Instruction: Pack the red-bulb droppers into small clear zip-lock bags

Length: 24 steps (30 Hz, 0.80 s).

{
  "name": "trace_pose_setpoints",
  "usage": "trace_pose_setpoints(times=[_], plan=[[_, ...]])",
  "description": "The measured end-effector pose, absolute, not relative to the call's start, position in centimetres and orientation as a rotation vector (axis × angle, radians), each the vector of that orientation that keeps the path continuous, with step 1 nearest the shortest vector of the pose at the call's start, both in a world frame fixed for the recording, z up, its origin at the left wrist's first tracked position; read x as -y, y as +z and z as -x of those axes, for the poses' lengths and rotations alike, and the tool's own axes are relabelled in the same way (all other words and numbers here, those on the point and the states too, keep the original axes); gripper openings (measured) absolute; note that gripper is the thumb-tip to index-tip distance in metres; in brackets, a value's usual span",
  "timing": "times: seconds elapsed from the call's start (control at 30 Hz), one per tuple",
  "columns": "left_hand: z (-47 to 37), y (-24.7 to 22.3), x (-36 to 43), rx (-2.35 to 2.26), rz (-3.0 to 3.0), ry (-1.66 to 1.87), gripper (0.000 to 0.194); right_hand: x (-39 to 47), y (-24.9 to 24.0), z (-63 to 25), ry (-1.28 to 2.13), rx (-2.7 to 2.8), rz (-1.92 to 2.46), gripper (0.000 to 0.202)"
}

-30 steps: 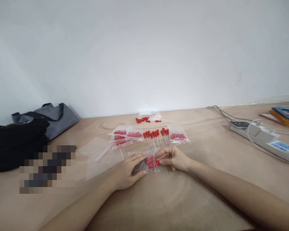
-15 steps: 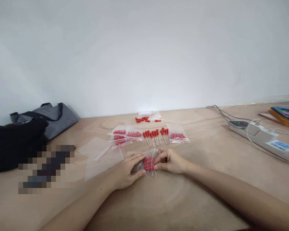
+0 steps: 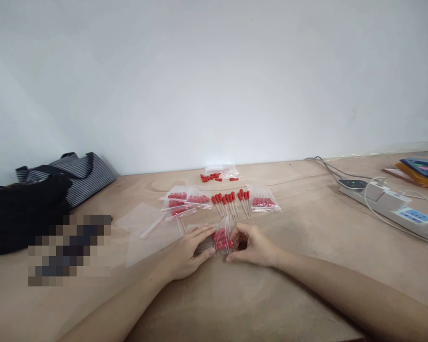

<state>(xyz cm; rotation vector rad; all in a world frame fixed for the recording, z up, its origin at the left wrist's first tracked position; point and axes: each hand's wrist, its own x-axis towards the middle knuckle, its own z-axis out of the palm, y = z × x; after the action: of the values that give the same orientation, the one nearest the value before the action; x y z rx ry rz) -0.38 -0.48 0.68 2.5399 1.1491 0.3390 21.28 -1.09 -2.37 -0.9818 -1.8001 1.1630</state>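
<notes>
A clear zip-lock bag (image 3: pixel 228 229) with several red-bulbed droppers (image 3: pixel 221 239) in it lies on the table between my hands. My left hand (image 3: pixel 191 251) grips the bag from its left side, fingers over the top and thumb along the near edge. At the bag's right edge, by the zip strip, my right hand (image 3: pixel 251 244) has its fingers curled against the plastic, the thumb low on the near side. Just beyond lie loose droppers (image 3: pixel 229 198) with red bulbs, fanned in a row. The fingertips' exact hold is partly hidden.
Filled dropper bags (image 3: pixel 199 199) overlap at the left, another filled bag (image 3: pixel 266 202) lies right. Flat bags (image 3: pixel 137 221) are nearer left. Loose red bulbs (image 3: pixel 207 178) sit by the wall. A power strip (image 3: pixel 388 211) with cables stands right; a striped bag (image 3: pixel 87 178) is far left.
My right hand has shifted slightly toward me along the bag's zip edge, its thumb now lower. My left hand stays nearly in place.
</notes>
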Motion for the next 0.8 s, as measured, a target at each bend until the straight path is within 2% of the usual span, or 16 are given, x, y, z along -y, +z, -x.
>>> trace_pose_setpoints(times=[0.17,0.4,0.6,0.73,0.8], plan=[[0.8,0.5,0.3,-1.14,-2.544,0.335,0.046,1.3,-2.2,-21.1,0.96,1.862,0.975,0.02],[1.1,0.1,0.2,-1.137,-2.543,0.335,0.046,1.2,-1.7,-21.8,0.745,1.862,1.047,0.018],[1.1,0.2,0.3,-1.158,-2.541,0.311,0.048,1.7,-1.8,-21.7,0.99,1.648,1.343,0.02],[1.0,0.2,0.3,-1.176,-2.528,0.305,0.049,2.3,-1.4,-21.4,0.734,1.718,1.443,0.027],[0.9,0.2,0.3,-1.177,-2.522,0.307,0.049,2.5,-1.3,-21.2,0.634,1.786,1.417,0.023]])
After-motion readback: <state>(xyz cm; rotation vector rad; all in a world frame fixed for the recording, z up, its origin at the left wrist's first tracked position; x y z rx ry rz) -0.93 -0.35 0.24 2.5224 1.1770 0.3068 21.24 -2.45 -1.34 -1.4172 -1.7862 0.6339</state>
